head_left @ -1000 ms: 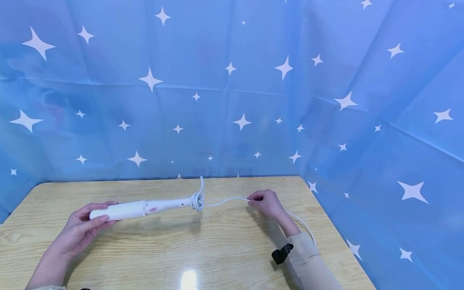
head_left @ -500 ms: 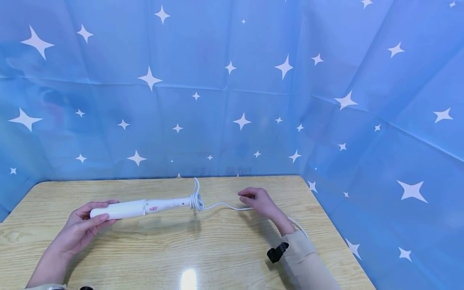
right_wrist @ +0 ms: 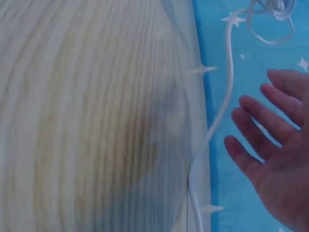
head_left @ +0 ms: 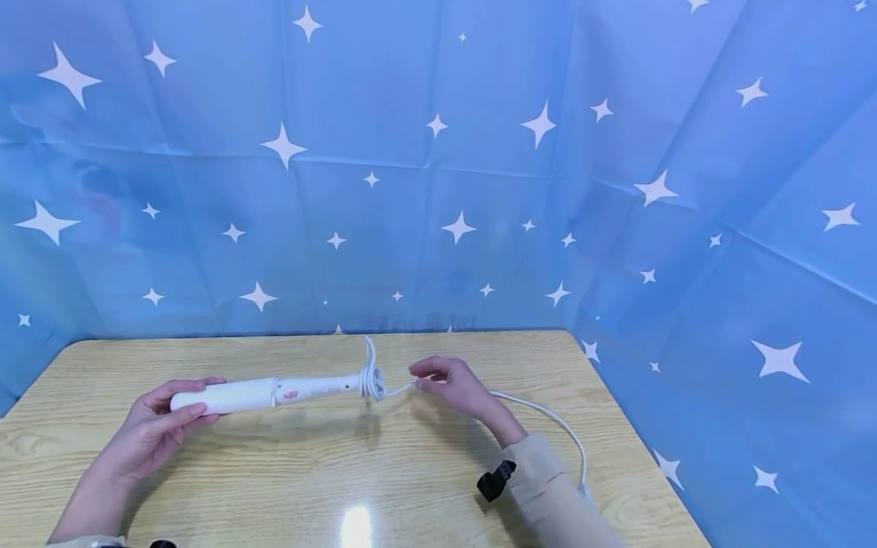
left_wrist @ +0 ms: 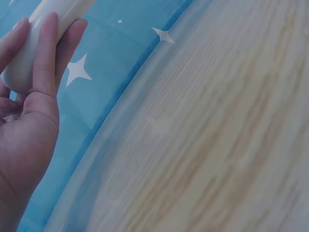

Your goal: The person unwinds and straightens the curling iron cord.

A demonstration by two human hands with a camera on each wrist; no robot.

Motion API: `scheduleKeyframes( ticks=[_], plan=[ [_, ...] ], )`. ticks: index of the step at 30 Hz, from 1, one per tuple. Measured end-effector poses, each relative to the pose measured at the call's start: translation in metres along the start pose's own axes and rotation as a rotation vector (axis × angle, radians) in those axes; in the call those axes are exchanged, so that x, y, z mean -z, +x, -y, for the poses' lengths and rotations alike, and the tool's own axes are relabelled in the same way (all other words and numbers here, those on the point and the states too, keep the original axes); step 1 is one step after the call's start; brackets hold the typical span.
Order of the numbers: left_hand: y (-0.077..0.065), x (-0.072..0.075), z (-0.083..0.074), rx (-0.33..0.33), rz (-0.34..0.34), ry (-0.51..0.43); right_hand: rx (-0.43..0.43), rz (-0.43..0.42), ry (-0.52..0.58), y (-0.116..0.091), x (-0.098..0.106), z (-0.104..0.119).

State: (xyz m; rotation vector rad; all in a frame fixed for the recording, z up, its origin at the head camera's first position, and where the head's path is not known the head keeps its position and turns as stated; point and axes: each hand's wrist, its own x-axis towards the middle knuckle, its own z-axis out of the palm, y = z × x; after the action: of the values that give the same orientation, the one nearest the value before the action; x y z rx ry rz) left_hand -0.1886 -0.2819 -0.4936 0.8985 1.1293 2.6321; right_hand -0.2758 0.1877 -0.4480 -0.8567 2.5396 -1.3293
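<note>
At the left, the left hand (head_left: 154, 430) is holding the white wand (head_left: 236, 396) above the worktop (head_left: 308, 487) by its left end only, so a tug from the right could be tipping or twisting it loose. At the wand's right end, the cord coils (head_left: 370, 383) are sitting with one loop sticking up, which could be slipping off or tangling under uneven slack. Farther right, the cord (head_left: 550, 415) is curving close to the sleeve (head_left: 555, 487), where it could be snagging. As for grip, the left one is clasping the wand between thumb and fingers; the right hand (head_left: 455, 387) is hovering beside the cord, fingers loosely spread, apparently gripping nothing, though fingertip contact is hard to tell.
</note>
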Motion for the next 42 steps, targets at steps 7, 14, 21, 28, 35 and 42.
scheduleKeyframes(
  ticks=[7,14,21,28,35,42],
  plan=[
    [-0.001,-0.001,0.0,0.029,-0.039,0.037,-0.002,0.083,0.03,-0.001,-0.01,0.004],
    [-0.001,0.0,-0.001,0.029,-0.026,0.051,-0.049,0.119,0.037,-0.003,-0.018,-0.001],
    [-0.003,0.001,-0.004,0.004,-0.017,0.037,-0.061,0.126,-0.004,-0.002,-0.023,-0.007],
    [-0.005,0.003,-0.007,0.003,-0.034,0.082,-0.067,0.107,-0.005,-0.006,-0.02,-0.011],
    [-0.006,0.002,-0.008,0.016,-0.041,0.112,-0.089,0.053,-0.027,-0.01,-0.007,-0.011],
    [-0.008,0.003,-0.009,0.024,-0.022,0.106,-0.103,-0.077,-0.019,-0.011,0.001,-0.011]
  ],
)
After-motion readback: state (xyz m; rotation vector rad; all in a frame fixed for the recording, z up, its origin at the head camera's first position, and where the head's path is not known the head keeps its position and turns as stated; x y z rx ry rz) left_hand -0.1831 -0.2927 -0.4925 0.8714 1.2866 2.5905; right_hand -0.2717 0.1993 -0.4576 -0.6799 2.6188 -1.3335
